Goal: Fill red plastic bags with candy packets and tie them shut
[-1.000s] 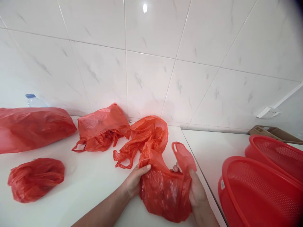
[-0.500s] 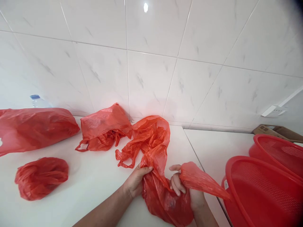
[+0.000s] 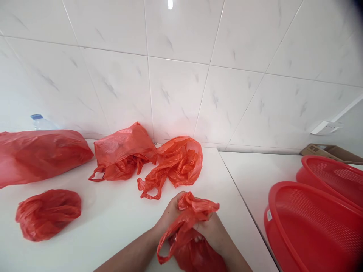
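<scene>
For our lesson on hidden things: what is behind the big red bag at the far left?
A clear bottle with a blue cap shows above the red bag; its lower part is covered.

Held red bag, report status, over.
Left hand and right hand gripping red bag at its bunched top. Handle loop hangs loose. Crumpled bag just beyond; red baskets at right, untouched.
</scene>
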Motion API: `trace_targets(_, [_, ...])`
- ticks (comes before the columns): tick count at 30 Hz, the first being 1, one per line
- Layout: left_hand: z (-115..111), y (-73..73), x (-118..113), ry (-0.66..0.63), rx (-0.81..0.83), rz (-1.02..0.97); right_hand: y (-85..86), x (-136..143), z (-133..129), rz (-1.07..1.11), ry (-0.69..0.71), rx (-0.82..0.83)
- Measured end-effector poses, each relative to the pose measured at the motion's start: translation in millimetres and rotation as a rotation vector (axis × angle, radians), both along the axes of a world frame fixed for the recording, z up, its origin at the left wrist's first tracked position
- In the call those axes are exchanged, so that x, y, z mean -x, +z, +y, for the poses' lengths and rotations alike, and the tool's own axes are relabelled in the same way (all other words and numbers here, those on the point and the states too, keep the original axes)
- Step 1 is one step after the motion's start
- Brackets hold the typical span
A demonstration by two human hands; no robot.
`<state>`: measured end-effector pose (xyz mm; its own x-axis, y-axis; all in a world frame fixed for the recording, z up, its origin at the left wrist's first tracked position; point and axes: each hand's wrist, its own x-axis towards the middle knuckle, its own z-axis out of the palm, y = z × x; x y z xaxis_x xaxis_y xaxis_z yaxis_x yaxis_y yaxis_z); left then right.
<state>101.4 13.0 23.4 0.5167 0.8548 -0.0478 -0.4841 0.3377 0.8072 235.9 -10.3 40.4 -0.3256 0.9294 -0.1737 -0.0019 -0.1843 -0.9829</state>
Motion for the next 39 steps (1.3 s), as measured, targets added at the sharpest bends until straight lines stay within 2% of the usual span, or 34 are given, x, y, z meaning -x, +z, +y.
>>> trace_targets(4, [-5.5, -1.1, 0.9, -0.009, -0.075, 0.037, -8.4, -1.0, 6.2, -0.001, -0.157, -0.033])
trace_targets(8, [-11.4, 2.0, 4.7, 0.066, -0.247, 0.154, -1.4, -3.3, 8.4, -0.075, -0.257, -0.039])
trace_targets(10, [-13.1, 3.0, 5.6, 0.067, -0.252, 0.15, 2.2, -3.3, 6.9, -0.114, -0.234, -0.02])
trace_targets(13, [-11.4, 4.1, 5.6, 0.048, -0.158, 0.184, 3.7, -5.0, 3.3, -0.125, -0.099, -0.016])
trace_targets(17, [-5.2, 6.5, 4.7, 0.125, -0.148, 0.276, 1.2, -13.8, 0.5, 0.116, 0.061, -0.001])
trace_targets(22, [-2.4, 5.6, 2.4, 0.109, -0.162, 0.279, -6.9, -23.6, 0.8, 0.371, 0.1, 0.099])
trace_targets(26, [0.2, -3.6, 3.6, 0.164, -0.133, 0.302, 0.0, -21.5, 0.3, 0.432, 0.074, 0.094])
trace_targets(31, [2.6, -11.8, 5.7, 0.228, -0.104, 0.325, 13.5, -17.8, 2.2, 0.281, 0.119, -0.003])
trace_targets(34, [1.6, -11.8, 5.8, 0.226, -0.104, 0.3, 8.3, -17.4, 4.8, 0.166, 0.041, -0.044])
trace_targets(39, [-0.3, -9.2, 5.5, 0.199, -0.117, 0.269, -5.4, -16.4, 7.9, -0.158, -0.129, -0.117])
